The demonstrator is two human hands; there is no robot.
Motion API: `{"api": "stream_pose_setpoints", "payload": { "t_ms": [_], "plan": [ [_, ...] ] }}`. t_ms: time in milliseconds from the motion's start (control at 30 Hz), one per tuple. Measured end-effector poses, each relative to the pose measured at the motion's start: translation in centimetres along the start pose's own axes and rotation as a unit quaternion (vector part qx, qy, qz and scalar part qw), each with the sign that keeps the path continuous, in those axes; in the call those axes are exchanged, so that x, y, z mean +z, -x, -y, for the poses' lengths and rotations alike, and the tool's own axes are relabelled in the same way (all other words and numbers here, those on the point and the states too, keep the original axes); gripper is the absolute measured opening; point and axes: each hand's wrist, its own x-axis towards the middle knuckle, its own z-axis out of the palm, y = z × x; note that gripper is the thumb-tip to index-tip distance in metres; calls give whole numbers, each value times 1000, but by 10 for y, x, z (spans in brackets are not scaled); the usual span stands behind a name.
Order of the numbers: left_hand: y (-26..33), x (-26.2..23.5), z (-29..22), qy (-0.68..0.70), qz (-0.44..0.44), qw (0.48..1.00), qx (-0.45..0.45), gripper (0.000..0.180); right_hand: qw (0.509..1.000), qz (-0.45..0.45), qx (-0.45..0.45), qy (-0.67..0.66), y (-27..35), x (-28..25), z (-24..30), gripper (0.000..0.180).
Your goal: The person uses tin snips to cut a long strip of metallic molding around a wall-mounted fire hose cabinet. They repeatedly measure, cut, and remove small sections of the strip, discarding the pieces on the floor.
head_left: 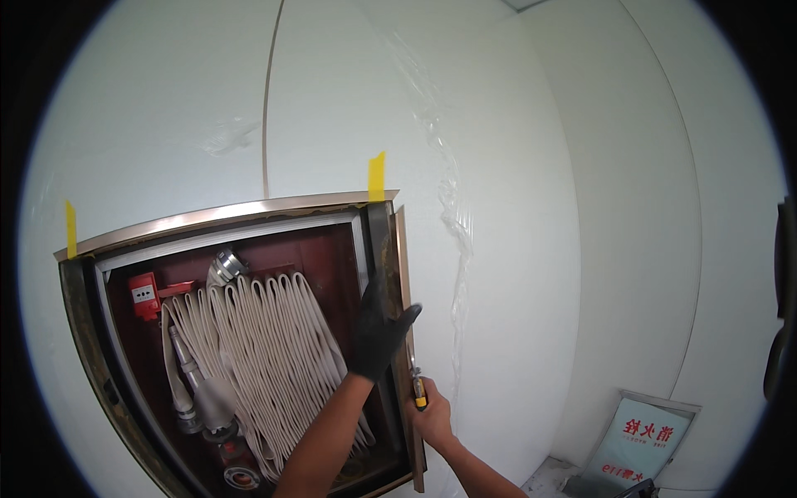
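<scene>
My left hand (379, 336), in a black glove, rests against the right side of a recessed fire hose cabinet frame (380, 241). Its fingers lie stretched up along the frame, with the thumb spread toward the metal trim strip (403, 266). Below it, my bare right hand (432, 417) is closed around a tool with a yellow and black handle (420, 394). The tool's metal end (413, 361) points up beside the trim strip; its tip is too small to tell the kind. Along the frame's top runs another shiny metal trim strip (220, 216).
Inside the cabinet hang a folded white fire hose (266, 357), a metal nozzle (184, 353) and a red call box (144, 295). Yellow tape (377, 176) sticks to the top trim. Clear film (448, 191) clings to the wall. A glass cabinet door (638, 440) leans at lower right.
</scene>
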Motion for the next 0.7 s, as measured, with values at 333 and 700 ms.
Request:
{"api": "stream_pose_setpoints", "payload": {
  "t_ms": [333, 700],
  "plan": [
    [-59, 38, 26, -138, -93, 975, 144, 70, 999, -19, -26, 13, -27, -6, 4, 45],
    [-87, 44, 38, -107, -141, 969, 173, 58, 984, -69, -102, 127, -17, -1, -34, 47]
  ]
}}
